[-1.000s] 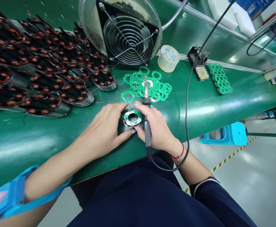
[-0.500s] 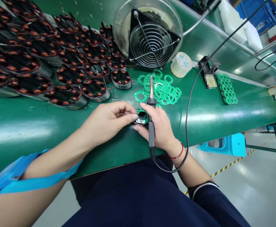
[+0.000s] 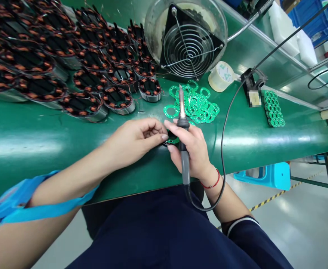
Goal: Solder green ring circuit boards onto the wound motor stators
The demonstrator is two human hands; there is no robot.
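A small motor stator with a green ring board [image 3: 172,139] on top sits on the green bench [image 3: 34,130], mostly hidden between my hands. My left hand [image 3: 135,140] pinches its left side with the fingertips. My right hand [image 3: 193,149] rests on its right side and holds a soldering iron [image 3: 183,127] with the tip pointing up and away. The iron's black cord [image 3: 222,142] loops off the bench edge to a holder [image 3: 250,80].
Many wound stators [image 3: 68,59] with copper coils fill the bench's left and back. A loose pile of green ring boards [image 3: 194,102] lies just beyond my hands, a stacked row of more green boards [image 3: 273,108] at right. A fan [image 3: 189,45], a tape roll [image 3: 222,76] and a blue stool [image 3: 270,173] are nearby.
The view has shifted, so the bench items sit further right. My hands have closed in around the stator, covering most of its board. The iron stays in my right hand.
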